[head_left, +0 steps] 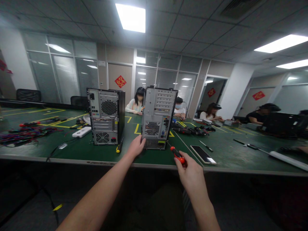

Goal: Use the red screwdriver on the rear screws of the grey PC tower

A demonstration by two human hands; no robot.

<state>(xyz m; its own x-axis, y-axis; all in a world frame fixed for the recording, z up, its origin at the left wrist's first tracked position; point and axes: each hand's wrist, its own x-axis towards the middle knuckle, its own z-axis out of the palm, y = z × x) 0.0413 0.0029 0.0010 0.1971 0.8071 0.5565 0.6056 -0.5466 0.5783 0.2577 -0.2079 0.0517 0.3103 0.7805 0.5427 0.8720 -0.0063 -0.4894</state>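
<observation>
1 L hand (136, 146) outstretched, touching PC tower (156, 106), grip unclear, R hand (192, 170) angled in, pinching screwdriver (177, 156)

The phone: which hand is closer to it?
Right. The right hand, gripping a screwdriver, is just left of the phone; the left hand is farther left, at a computer tower.

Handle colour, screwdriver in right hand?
Red-and-black screwdriver handle, best seen in the head view.

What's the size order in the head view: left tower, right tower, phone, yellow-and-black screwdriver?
1. Left tower and right tower: look alike, so unranked
2. Phone
3. Yellow-and-black screwdriver
</observation>
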